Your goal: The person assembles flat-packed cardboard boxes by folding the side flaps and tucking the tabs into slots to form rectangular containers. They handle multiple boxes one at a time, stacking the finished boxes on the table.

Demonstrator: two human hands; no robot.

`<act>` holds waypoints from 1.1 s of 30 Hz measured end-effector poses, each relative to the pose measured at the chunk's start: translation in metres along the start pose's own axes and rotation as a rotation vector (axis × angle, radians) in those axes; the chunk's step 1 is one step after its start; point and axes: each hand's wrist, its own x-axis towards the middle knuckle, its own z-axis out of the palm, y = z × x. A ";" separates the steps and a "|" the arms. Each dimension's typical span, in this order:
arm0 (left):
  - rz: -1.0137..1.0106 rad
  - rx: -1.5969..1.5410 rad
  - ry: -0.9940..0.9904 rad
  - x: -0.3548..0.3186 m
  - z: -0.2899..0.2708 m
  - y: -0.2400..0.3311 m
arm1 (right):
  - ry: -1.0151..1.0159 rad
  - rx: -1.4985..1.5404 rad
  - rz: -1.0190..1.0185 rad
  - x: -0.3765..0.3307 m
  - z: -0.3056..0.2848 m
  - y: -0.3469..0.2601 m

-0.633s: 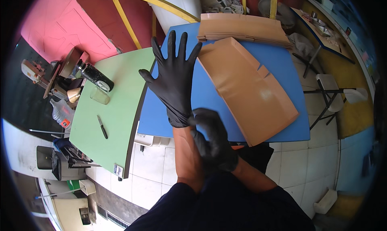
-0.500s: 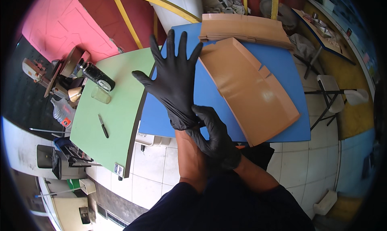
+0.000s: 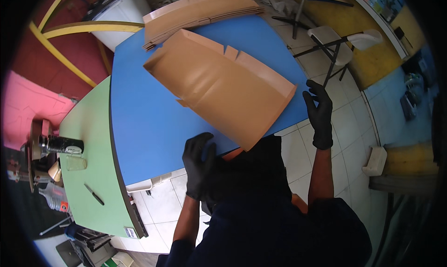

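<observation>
Black gloves cover both hands. My left hand (image 3: pixel 198 162) hovers by the front edge of the blue table (image 3: pixel 139 108), its fingers bent and apart, holding nothing. Off the table's right edge, my right hand (image 3: pixel 320 109) is raised with loosely curled fingers and thumb apart, also without anything in it. Between the hands a large sheet of brown cardboard (image 3: pixel 223 85) with folded edges and slots lies flat on the table. One of its corners juts over the front edge. Behind it rests a stack of folded brown cardboard (image 3: pixel 200 11).
A green table (image 3: pixel 88 174) adjoins on the left, bearing a knife (image 3: pixel 94 194), a clear glass (image 3: pixel 76 162) and a black bottle (image 3: pixel 63 144). Yellow metal bars (image 3: pixel 93 29) stand at the back left. A folding chair (image 3: pixel 333 43) is on the tiled floor at right.
My right hand has let go of the left glove's cuff. The hands have moved apart, left one lower, right one out to the right. The view has turned and come closer to the cardboard.
</observation>
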 end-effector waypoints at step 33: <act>0.164 0.438 0.158 -0.053 -0.042 -0.012 | -0.919 0.647 0.401 -0.118 0.133 -0.114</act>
